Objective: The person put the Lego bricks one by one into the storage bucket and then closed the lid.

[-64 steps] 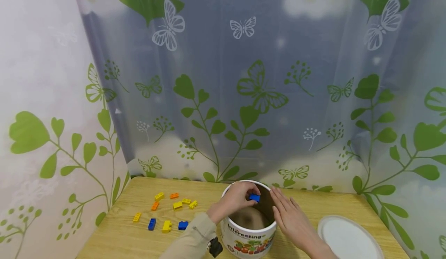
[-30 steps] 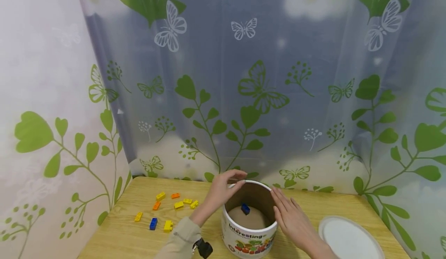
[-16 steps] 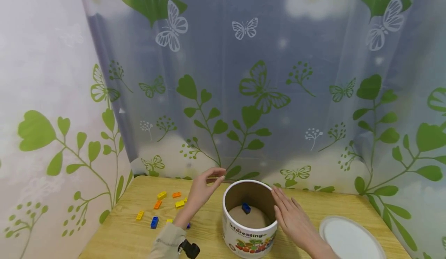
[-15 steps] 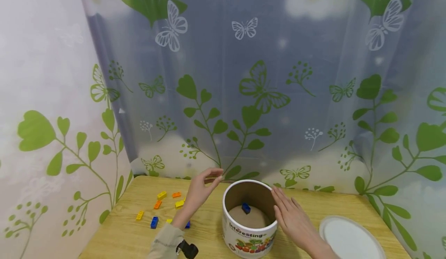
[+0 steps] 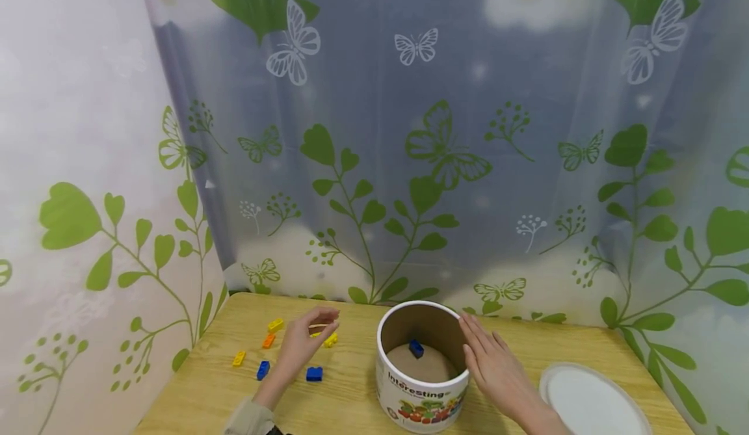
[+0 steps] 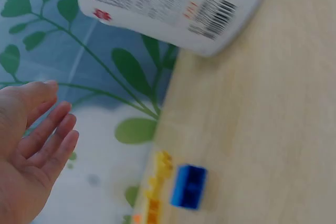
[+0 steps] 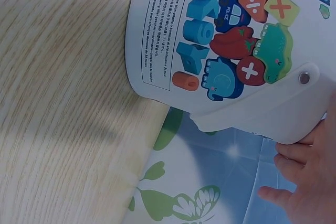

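A white printed bucket (image 5: 421, 396) stands upright on the table, with one blue toy brick (image 5: 416, 348) on its floor. My right hand (image 5: 497, 373), fingers straight, rests against the bucket's right rim; the right wrist view shows those fingers (image 7: 296, 153) beside the white handle (image 7: 262, 114). To the bucket's left, my left hand (image 5: 304, 342) hovers over the loose bricks, fingers loosely bent and nothing held. Near it lie a blue brick (image 5: 314, 374), another blue brick (image 5: 263, 370) and a yellow brick (image 5: 330, 341). The hand hides part of the brick group.
Farther left are an orange brick (image 5: 268, 341) and two yellow ones, a rear yellow brick (image 5: 275, 324) and a front yellow brick (image 5: 238, 358). A round white lid (image 5: 591, 399) lies right of the bucket. Behind the wooden table (image 5: 351, 409) hangs a leaf-patterned curtain (image 5: 374, 162).
My left hand let go of a blue brick inside the bucket, came out over the rim and moved left above the loose bricks. The right hand stays at the rim.
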The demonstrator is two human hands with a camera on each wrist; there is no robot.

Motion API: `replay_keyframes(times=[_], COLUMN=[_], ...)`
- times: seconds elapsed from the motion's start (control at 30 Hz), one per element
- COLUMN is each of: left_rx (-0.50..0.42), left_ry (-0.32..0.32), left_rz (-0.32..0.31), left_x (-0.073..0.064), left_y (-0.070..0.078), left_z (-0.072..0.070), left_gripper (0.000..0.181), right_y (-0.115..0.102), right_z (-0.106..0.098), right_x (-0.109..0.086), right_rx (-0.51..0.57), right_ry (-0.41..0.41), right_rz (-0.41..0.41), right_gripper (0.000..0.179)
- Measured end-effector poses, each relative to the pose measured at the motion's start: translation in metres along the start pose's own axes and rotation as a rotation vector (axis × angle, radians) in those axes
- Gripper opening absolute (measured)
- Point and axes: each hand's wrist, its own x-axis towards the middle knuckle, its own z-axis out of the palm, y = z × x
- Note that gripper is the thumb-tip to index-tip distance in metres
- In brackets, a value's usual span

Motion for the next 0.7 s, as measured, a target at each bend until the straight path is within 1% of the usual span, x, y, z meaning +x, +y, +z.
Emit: replay_keyframes(times=[0.07, 0.13, 0.2, 0.3, 0.4, 0.5, 0.57, 0.7], left_rx=[0.007, 0.031, 0.077, 0.154, 0.21, 0.252, 0.296, 0.365], left_ry=[-0.035, -0.084, -0.141, -0.222, -0.286, -0.337, -0.366, -0.422], left_rz=[-0.04, -0.056, -0.063, -0.053, -0.035, -0.012, -0.002, -0.012], left_x=[-0.003, -0.007, -0.012, -0.018, -0.023, -0.025, -0.026, -0.026], left_y=[-0.008, -0.016, -0.023, -0.032, -0.04, -0.045, -0.048, -0.051], left_z=[-0.002, -0.004, -0.007, -0.011, -0.015, -0.018, -0.02, -0.021], left_gripper=[0.02, 0.02, 0.021, 0.022, 0.023, 0.024, 0.025, 0.026], right_y=[0.0, 0.0, 0.0, 0.0, 0.0, 0.0, 0.0, 0.0], right_z=[0.0, 0.0, 0.0, 0.0, 0.0, 0.0, 0.0, 0.0], right_x=[0.0, 0.0, 0.0, 0.0, 0.0, 0.0, 0.0, 0.0], right_rx=[-0.001, -0.001, 0.0, 0.004, 0.013, 0.021, 0.019, 0.005], right_ry=[0.002, 0.004, 0.006, 0.011, 0.013, 0.01, 0.008, 0.01], right_rz=[-0.001, -0.001, -0.002, -0.002, 0.001, 0.006, 0.007, -0.006], right_gripper=[0.051, 0.051, 0.051, 0.05, 0.05, 0.05, 0.05, 0.05])
